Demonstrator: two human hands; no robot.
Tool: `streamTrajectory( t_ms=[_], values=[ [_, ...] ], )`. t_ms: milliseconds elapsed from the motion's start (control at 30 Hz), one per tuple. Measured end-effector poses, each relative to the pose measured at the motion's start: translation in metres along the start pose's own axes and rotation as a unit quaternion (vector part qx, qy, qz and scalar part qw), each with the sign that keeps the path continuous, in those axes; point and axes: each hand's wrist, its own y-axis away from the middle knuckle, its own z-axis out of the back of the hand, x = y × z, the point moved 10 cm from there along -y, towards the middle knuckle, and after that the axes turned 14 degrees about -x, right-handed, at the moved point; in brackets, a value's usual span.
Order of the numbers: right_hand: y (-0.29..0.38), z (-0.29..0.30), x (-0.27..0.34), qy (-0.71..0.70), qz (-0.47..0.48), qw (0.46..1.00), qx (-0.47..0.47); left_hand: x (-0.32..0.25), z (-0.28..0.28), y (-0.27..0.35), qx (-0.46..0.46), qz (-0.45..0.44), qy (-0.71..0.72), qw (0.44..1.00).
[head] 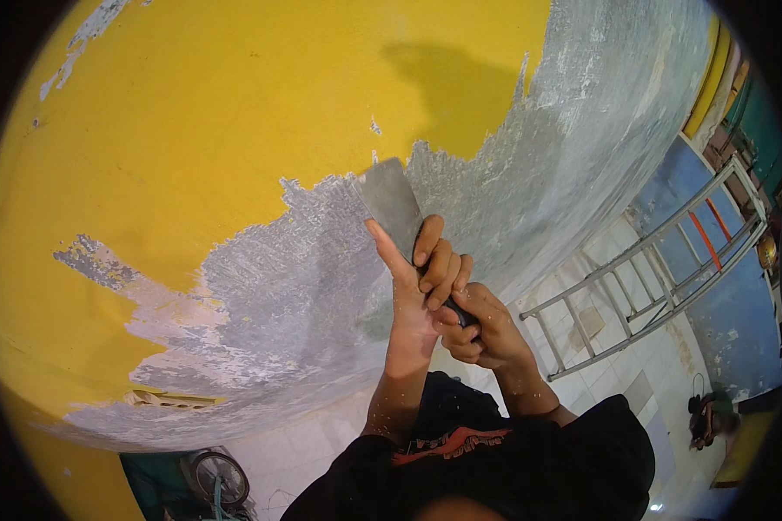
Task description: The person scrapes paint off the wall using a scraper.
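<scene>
A wide metal scraper (390, 195) has its blade edge at the border between yellow paint (234, 117) and bare grey plaster (300, 273) on the wall. My left hand (423, 267) is wrapped around the upper handle and the base of the blade, its thumb along the blade's side. Lower down, my right hand (485, 325) grips the end of the dark handle. Small pale flakes cling to both forearms. The paint's edge is jagged, with pinkish patches at the lower left.
A metal ladder (606, 267) stands on the tiled floor at the right, near a blue wall section (736, 325). Below left is a bicycle wheel (220, 478). A person (713, 417) is low at the far right. A vent block (173, 399) sits in the wall.
</scene>
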Motion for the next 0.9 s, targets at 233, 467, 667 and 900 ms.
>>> streamTrajectory(
  t_ms=[233,467,667,900],
  values=[
    [0.009,0.006,-0.010,-0.007,-0.011,1.000,0.000,0.008,0.016,0.008,-0.044,-0.003,-0.031,0.999],
    [0.008,-0.001,0.000,-0.018,-0.018,0.999,0.023,0.002,0.001,0.005,0.005,-0.015,-0.003,1.000],
    [0.007,-0.002,-0.007,0.000,-0.022,1.000,0.009,-0.001,0.009,0.010,-0.018,-0.019,-0.020,0.999],
    [0.013,-0.007,-0.004,-0.007,-0.019,1.000,0.012,0.000,-0.002,0.009,0.004,-0.001,0.018,1.000]
  ],
)
